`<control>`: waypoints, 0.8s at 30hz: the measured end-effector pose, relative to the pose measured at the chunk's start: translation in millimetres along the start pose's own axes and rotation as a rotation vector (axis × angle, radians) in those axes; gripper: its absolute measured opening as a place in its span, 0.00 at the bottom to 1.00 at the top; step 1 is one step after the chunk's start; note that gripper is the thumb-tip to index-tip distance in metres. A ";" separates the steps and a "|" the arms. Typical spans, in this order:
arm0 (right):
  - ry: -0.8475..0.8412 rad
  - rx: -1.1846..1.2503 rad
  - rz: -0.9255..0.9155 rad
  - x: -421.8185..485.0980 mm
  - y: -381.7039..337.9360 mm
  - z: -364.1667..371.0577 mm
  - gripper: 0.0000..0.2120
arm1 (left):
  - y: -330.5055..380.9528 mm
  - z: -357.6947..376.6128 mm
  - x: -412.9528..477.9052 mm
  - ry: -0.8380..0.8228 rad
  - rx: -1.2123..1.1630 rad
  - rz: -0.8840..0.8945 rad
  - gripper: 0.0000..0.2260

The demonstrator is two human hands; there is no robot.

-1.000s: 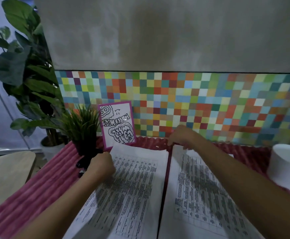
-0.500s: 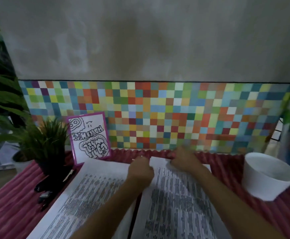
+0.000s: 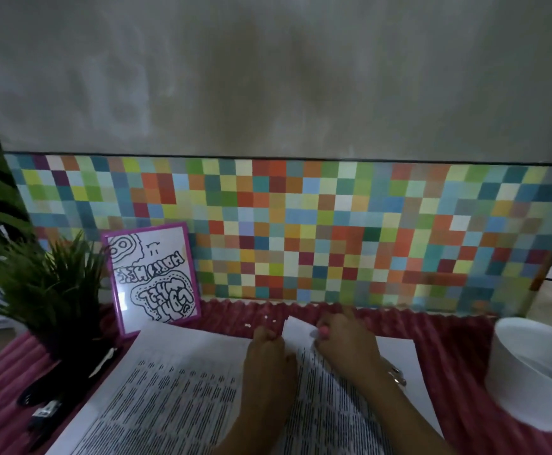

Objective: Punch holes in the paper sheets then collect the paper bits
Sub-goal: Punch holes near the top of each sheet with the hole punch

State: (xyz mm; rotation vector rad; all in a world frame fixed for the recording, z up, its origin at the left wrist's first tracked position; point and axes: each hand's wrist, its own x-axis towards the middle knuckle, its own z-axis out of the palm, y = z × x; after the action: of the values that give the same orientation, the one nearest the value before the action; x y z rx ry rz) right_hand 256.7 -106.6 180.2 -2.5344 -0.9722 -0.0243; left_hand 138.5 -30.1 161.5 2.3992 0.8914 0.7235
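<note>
Sheets of printed text lie nearest me, the left sheet (image 3: 169, 389) and the right sheet (image 3: 402, 353) side by side, their long axes running away toward the wall. Both hands meet at the right sheet's far edge. I have the left hand (image 3: 268, 356) pinching its lifted corner. The right hand (image 3: 343, 346) curls its fingers over the same edge just beside it, though blur hides how firm that hold is.

Paper bits (image 3: 264, 319), a few white specks, lie just beyond the left hand, toward the wall and slightly to its left. I judge the left hand the nearer one for gathering them. The white bowl (image 3: 511, 382) stands well apart on the right, past the right hand.

Red ribbed cloth (image 3: 458, 336) covers the table. On its left side are a dark tool (image 3: 48, 399) I cannot identify, a potted plant (image 3: 48, 290) and a framed drawing (image 3: 153, 277). That drawing leans on the coloured tile panel (image 3: 333, 231), with the grey wall (image 3: 268, 77) above.
</note>
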 end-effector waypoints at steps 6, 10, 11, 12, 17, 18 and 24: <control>0.097 -0.033 -0.005 3.6 2.1 5.5 0.07 | -3.9 -0.7 -1.9 0.057 -0.090 0.020 0.04; 0.020 -0.056 -0.055 8.8 6.5 9.5 0.15 | -6.1 -4.4 0.4 0.073 -0.159 0.005 0.05; 0.009 -0.059 -0.066 9.7 7.1 10.1 0.14 | -6.4 -4.5 0.4 0.072 -0.166 0.013 0.05; 0.007 -0.053 -0.073 10.1 7.6 10.3 0.12 | -6.0 -5.4 -0.1 0.076 -0.174 0.020 0.06; 0.088 0.031 -0.057 7.5 3.9 5.2 0.07 | -5.8 -5.7 -1.1 0.096 -0.258 0.043 0.05; 0.117 0.048 -0.053 6.9 2.8 2.8 0.07 | -5.0 -5.3 -1.4 0.094 -0.287 0.044 0.05; 0.073 0.171 -0.091 10.3 1.0 -17.0 0.04 | 5.6 -8.5 -2.1 0.076 -0.432 0.004 0.09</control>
State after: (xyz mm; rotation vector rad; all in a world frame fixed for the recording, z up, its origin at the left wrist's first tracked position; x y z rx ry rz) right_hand 267.3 -107.4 196.9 -2.3167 -1.0154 -0.0576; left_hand 134.3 -33.2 170.5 2.0029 0.6760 0.9101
